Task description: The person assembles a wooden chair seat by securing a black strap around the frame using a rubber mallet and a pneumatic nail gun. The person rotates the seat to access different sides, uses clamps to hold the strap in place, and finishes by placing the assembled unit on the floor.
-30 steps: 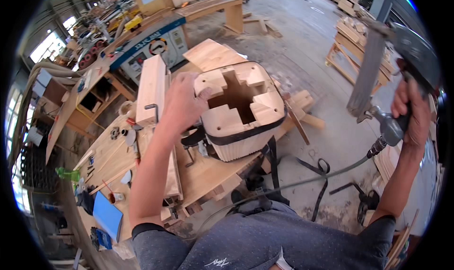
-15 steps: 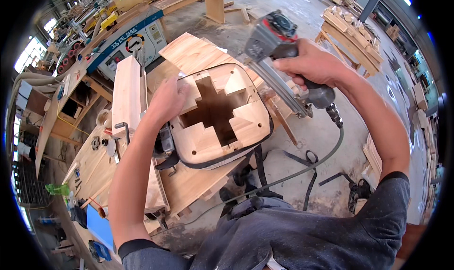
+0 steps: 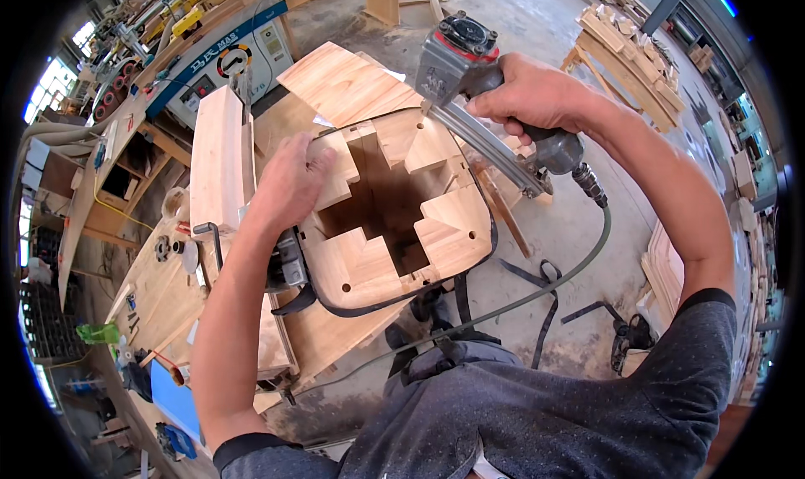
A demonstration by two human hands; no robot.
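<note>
A hollow, rounded-square wooden box (image 3: 360, 265) with a cross-shaped opening stands on the workbench before me. A black strap (image 3: 394, 304) runs round its outside, with a dark buckle (image 3: 291, 261) on the left. My left hand (image 3: 293, 177) grips the box's far-left corner block, its fingers bent over the wood. In my right hand (image 3: 537, 101) is a grey and black pneumatic nail gun (image 3: 457, 59), held by its handle. The gun's nose is at the box's far-right edge; I cannot tell whether it touches. A green air hose (image 3: 597, 248) hangs from the handle.
Left of the box lie a thick wooden beam (image 3: 216, 156) and a hex key (image 3: 211, 236). A flat board (image 3: 344, 76) sits beyond it. A blue and white machine (image 3: 222, 59) stands farther back. Wood pieces fill a stand (image 3: 625, 59) at right; a loose strap (image 3: 549, 320) is on the floor.
My right hand has brought the nail gun left, closer to the box's far-right edge. My left hand stays on the corner block. The view has shifted slightly.
</note>
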